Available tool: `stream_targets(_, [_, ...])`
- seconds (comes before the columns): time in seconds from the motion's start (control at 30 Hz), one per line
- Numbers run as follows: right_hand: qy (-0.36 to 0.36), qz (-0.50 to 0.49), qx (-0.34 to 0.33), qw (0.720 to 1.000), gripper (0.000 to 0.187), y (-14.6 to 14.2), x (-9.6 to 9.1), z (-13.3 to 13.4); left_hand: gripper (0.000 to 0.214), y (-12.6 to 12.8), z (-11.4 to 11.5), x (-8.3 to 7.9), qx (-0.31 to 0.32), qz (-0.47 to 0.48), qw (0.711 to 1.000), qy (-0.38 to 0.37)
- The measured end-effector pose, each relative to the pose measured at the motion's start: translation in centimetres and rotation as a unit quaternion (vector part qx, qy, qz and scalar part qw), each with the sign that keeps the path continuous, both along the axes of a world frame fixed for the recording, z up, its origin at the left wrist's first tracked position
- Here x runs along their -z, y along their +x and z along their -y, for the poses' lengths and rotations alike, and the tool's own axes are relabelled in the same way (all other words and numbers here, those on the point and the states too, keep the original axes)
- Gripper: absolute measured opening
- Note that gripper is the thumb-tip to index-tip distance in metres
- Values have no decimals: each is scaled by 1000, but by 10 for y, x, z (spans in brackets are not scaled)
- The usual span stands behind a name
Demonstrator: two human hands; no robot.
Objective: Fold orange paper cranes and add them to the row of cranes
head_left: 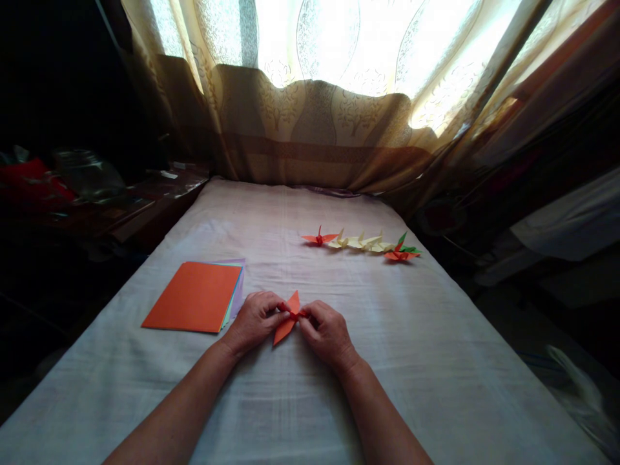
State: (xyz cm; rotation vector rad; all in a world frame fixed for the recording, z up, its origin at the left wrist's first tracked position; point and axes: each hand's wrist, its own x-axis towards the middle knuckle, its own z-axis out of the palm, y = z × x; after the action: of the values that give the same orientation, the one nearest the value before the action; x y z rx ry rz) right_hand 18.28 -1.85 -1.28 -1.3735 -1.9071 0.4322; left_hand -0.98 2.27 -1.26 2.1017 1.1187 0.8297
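Observation:
A partly folded orange paper piece (289,318) lies between my hands on the white cloth of the table (426,349). My left hand (254,319) pinches its left side with closed fingers. My right hand (325,329) pinches its right side the same way. The pointed ends of the paper stick out above and below my fingers. A stack of square coloured sheets (196,296), orange on top, rests just left of my left hand.
A row of finished folded paper birds (362,243) in orange, pale yellow and green lies farther back on the right. A patterned curtain (314,123) hangs behind the table. A dark, cluttered side surface (87,187) stands at the left.

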Motion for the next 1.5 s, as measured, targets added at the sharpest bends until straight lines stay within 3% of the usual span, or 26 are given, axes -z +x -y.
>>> stream_targets(0.2, [-69,-47,-1,997,19,3,-5,-4,13,0,1,-3,-1,-14,1000,2])
stream_targets(0.3, [-130,-92,32,987,27,7,-7,-18,13,0,0,-5,18,-12,1000,6])
stream_targets(0.37, [-183,-111,68,974,24,8,-6,-29,12,1,0,-6,31,-11,999,9])
stream_targets(0.43, [-225,-132,59,964,29,8,-3,-38,12,2,0,-7,30,-13,999,8])
stream_targets(0.5, [-237,-138,50,960,18,6,1,-43,15,1,3,-8,0,-26,1000,10])
stream_targets(0.63, [-212,-171,81,959,12,5,11,-43,25,-3,13,-12,-101,-110,988,31])
stream_targets(0.77, [-182,-214,111,953,17,3,16,-38,27,0,22,-20,-145,-193,970,19])
stream_targets(1.0, [-162,-280,99,941,21,2,16,-33,28,15,23,-21,-214,-204,955,9])
stream_targets(1.17, [-155,-307,97,934,24,7,19,-31,18,19,16,-14,-184,-157,970,-9])
stream_targets(1.5, [-142,-269,125,944,21,20,19,-31,25,17,0,-9,-147,-120,981,-30])
